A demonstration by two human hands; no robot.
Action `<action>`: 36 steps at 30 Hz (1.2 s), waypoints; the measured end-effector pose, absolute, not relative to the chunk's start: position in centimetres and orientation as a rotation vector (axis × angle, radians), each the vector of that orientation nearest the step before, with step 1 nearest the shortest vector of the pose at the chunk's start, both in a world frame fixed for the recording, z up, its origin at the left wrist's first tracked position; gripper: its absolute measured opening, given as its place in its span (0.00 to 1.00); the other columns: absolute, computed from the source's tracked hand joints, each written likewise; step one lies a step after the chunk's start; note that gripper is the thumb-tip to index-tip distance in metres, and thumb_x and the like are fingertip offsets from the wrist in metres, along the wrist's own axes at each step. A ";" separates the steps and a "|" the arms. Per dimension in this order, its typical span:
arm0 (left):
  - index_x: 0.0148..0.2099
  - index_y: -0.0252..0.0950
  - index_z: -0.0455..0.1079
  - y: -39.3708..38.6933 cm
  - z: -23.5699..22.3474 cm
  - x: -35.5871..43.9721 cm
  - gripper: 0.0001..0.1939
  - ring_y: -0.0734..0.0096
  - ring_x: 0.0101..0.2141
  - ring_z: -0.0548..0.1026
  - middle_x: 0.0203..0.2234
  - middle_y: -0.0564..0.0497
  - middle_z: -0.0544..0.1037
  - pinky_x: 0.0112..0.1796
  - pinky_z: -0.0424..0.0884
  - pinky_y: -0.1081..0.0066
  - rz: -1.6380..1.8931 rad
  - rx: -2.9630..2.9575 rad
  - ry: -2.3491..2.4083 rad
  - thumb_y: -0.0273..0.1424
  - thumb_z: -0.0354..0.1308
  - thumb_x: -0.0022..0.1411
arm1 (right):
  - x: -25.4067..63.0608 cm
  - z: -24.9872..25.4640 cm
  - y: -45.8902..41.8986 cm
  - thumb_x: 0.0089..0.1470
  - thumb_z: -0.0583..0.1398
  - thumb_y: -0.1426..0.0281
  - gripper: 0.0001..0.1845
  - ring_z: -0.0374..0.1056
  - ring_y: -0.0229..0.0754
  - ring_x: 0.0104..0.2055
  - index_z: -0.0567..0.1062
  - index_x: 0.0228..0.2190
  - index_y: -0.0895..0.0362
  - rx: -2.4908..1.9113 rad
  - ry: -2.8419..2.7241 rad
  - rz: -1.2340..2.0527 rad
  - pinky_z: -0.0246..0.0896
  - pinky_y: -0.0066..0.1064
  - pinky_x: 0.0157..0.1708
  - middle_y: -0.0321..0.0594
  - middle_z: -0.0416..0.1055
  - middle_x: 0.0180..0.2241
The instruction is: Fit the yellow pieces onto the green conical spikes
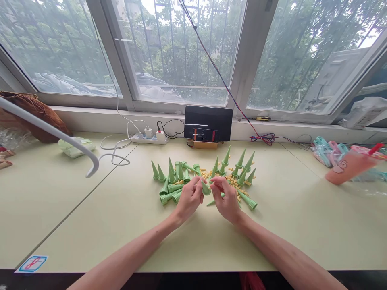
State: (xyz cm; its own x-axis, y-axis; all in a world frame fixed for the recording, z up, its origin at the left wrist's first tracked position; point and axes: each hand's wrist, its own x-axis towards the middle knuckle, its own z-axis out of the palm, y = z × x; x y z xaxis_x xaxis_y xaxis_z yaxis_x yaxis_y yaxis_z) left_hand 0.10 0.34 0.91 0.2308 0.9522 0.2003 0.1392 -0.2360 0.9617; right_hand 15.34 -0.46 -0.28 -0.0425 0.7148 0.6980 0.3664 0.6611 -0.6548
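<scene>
My left hand (pixel 190 196) is closed around a green cone-shaped plastic spike (pixel 206 188), which is tilted in front of me. Close to its right side, my right hand (pixel 225 197) has thumb and fingertips pinched together; whatever lies between them is too small to make out. Left of the hands is a cluster of green spikes (pixel 171 177), some standing on their wide ends, others lying down. More green spikes (pixel 239 161) stand to the right, and one lies on its side (pixel 248 200) by my right hand. Small yellow plastic pieces (pixel 207 174) are scattered between and behind the hands.
A phone (pixel 205 135) and a dark tablet (pixel 208 119) lean at the back of the table. A power strip (pixel 150 138) with cables sits left of them. At right stand an orange drink cup (pixel 347 165) and bagged items (pixel 328 151). A white curved bar (pixel 54 129) crosses the left.
</scene>
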 end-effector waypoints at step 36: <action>0.43 0.38 0.62 -0.1 1.1 0.1 0.18 0.77 0.18 0.68 0.20 0.58 0.71 0.19 0.60 0.79 1.057 1.543 1.020 0.49 0.49 0.69 | 15.4 -0.2 -0.3 0.65 0.54 0.68 0.05 0.62 0.34 0.20 0.69 0.37 0.55 -0.944 -1.609 0.419 0.58 0.25 0.21 0.31 0.68 0.23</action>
State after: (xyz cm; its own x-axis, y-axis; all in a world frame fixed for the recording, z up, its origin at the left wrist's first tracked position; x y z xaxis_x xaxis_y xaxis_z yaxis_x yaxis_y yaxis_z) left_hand 0.09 -0.05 1.10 0.2727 0.9512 0.1446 0.1104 -0.1803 0.9774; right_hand 15.37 -0.34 -0.16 -0.0089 0.7611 0.6486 0.3481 0.6104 -0.7115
